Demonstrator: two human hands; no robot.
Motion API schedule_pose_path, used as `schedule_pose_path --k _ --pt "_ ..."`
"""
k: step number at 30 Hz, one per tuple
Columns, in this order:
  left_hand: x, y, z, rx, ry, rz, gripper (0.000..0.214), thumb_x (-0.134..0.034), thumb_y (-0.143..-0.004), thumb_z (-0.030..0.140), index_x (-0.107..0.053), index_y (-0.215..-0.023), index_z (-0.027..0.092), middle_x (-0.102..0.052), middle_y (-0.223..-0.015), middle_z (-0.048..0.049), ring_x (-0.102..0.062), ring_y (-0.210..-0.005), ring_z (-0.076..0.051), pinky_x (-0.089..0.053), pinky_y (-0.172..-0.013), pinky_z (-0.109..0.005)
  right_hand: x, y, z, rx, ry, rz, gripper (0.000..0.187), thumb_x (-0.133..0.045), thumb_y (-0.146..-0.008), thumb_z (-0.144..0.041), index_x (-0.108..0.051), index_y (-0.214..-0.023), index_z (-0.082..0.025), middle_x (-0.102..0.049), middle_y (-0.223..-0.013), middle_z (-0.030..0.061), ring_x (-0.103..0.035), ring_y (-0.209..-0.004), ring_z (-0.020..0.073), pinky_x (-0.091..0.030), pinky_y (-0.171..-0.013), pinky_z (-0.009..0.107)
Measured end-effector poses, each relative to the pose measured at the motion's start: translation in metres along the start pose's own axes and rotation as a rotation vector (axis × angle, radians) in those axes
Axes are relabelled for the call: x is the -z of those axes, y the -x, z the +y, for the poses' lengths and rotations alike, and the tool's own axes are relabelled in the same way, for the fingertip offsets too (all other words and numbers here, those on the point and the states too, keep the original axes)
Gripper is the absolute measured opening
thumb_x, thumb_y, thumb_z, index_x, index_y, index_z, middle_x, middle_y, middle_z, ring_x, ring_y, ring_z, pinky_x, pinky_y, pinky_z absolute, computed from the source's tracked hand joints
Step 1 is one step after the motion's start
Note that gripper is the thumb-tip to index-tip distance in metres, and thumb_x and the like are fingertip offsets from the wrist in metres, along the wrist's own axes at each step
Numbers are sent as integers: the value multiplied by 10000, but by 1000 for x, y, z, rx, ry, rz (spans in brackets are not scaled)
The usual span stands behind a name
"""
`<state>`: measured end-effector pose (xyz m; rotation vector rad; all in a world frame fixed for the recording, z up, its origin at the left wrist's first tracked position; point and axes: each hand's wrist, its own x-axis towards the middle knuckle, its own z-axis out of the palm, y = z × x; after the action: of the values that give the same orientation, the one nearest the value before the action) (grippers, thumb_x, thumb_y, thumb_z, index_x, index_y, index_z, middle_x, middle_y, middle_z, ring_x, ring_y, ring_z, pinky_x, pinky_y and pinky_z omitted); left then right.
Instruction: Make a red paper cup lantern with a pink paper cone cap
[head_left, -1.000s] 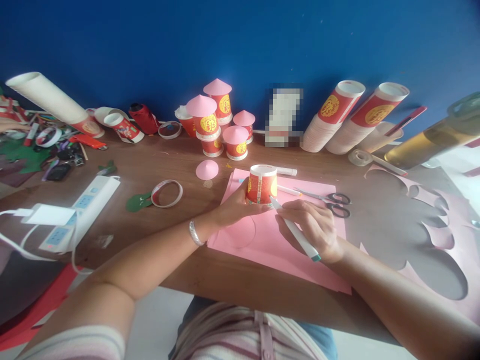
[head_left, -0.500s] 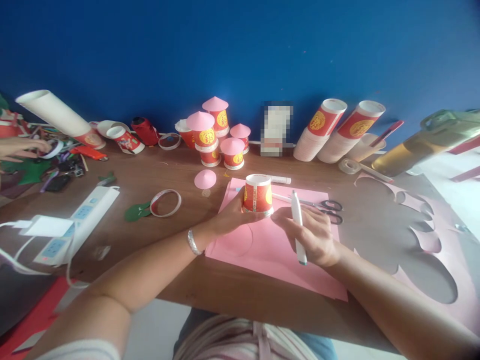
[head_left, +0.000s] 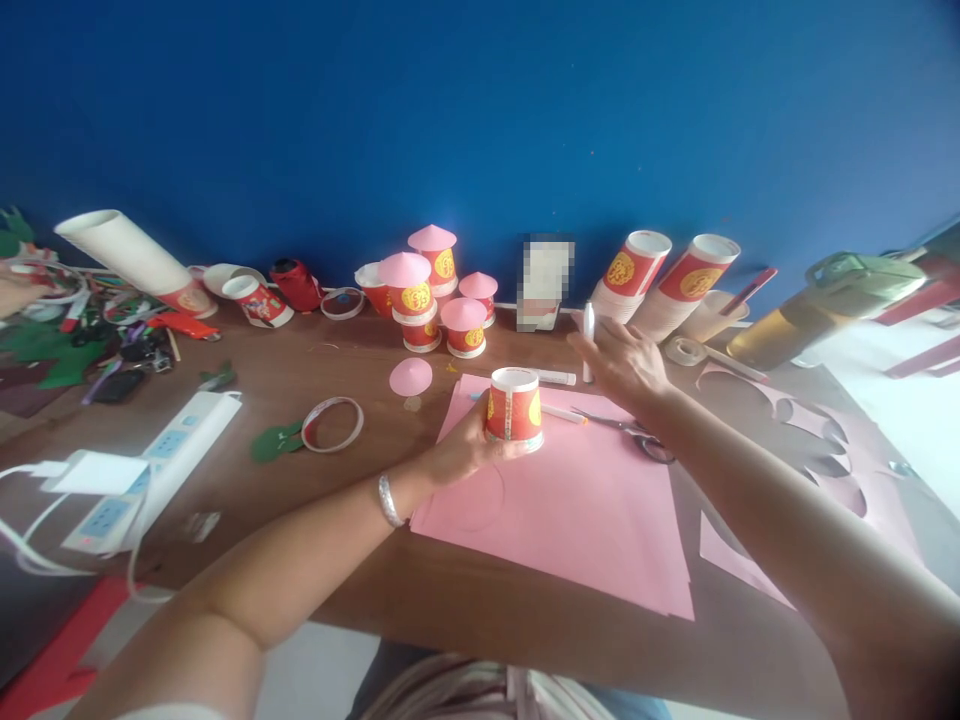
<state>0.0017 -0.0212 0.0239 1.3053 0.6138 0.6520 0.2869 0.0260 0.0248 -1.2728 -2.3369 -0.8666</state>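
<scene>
My left hand point(head_left: 459, 455) grips an upside-down red and yellow paper cup point(head_left: 514, 408) that stands on a pink paper sheet point(head_left: 570, 500). My right hand point(head_left: 624, 363) is stretched toward the back of the table, above the scissors point(head_left: 630, 432), and holds a white pen point(head_left: 589, 338) upright between its fingers. A second white pen point(head_left: 551, 376) lies just behind the cup. A faint traced circle point(head_left: 472, 497) shows on the pink sheet near my left wrist.
Several cups with pink cone lids point(head_left: 420, 290) stand at the back. Two cup stacks point(head_left: 660, 280) lean at the right, beside a tape roll point(head_left: 681, 351). A power strip point(head_left: 150, 465), a cut cup rim point(head_left: 332, 423) and a pink cone point(head_left: 410, 376) lie at the left. Another person's hand point(head_left: 15, 292) is at the far left.
My right hand has left the cup's side and moved away toward the back right, carrying the pen upright. My left hand stays on the cup.
</scene>
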Motion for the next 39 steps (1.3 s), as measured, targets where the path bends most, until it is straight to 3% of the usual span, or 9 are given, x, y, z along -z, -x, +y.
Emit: schedule_pose_path --k 4,7,10,18,25,31,39 --pt "2 0 -5 4 -13 30 412 -820 -795 335 -598 -1124 226 -613 -1034 -39 -576 -952 -191 -485 -876 -354 -18 -18 0 -54 11 -163 304 -461 -949 -66 -634 -1184 -150 -711 -952 137 -546 -1040 284 -387 -788 372" --pt "3 0 -7 3 -13 29 427 -824 -798 330 -602 -1148 229 -631 -1058 -50 -587 -974 -200 -493 -895 -358 -26 -28 0 -71 42 -209 311 -440 -948 -81 -620 -1195 -142 -698 -981 153 -510 -1052 303 -364 -809 396" --pt "4 0 -6 6 -19 21 399 -819 -809 326 -605 -1130 226 -628 -1050 -44 -580 -969 -191 -489 -895 -351 -31 -32 2 -56 71 -210 338 -407 -953 -90 -593 -1229 -144 -693 -1047 167 -488 -1076 311 -344 -816 407" --pt "4 -1 -5 17 -23 6 354 -812 -812 342 -611 -1077 219 -615 -1014 -36 -568 -950 -186 -484 -883 -347 -38 -35 5 -53 43 -237 384 -391 -964 -82 -539 -1314 -140 -693 -982 152 -488 -1064 320 -315 -791 401" --pt "4 -1 -3 25 -13 -5 363 -812 -813 340 -590 -1079 230 -564 -1004 -21 -539 -935 -168 -477 -872 -327 -43 -34 3 -21 51 -244 315 -441 -932 -82 -585 -1200 -160 -683 -929 138 -476 -1041 310 -304 -784 386" --pt "4 -1 -3 23 -15 -15 347 -799 -831 338 -583 -1075 221 -560 -1006 -22 -525 -943 -160 -464 -876 -314 -42 -36 5 2 83 -229 338 -370 -969 -73 -589 -1214 -150 -679 -908 133 -486 -1042 300 -296 -781 384" --pt "5 -1 -4 18 -4 -21 384 -808 -823 323 -567 -1103 218 -544 -1024 -26 -513 -955 -158 -452 -877 -308 -35 -39 5 -47 41 -200 347 -409 -949 -58 -614 -1216 -143 -708 -938 141 -506 -1030 303 -325 -787 397"
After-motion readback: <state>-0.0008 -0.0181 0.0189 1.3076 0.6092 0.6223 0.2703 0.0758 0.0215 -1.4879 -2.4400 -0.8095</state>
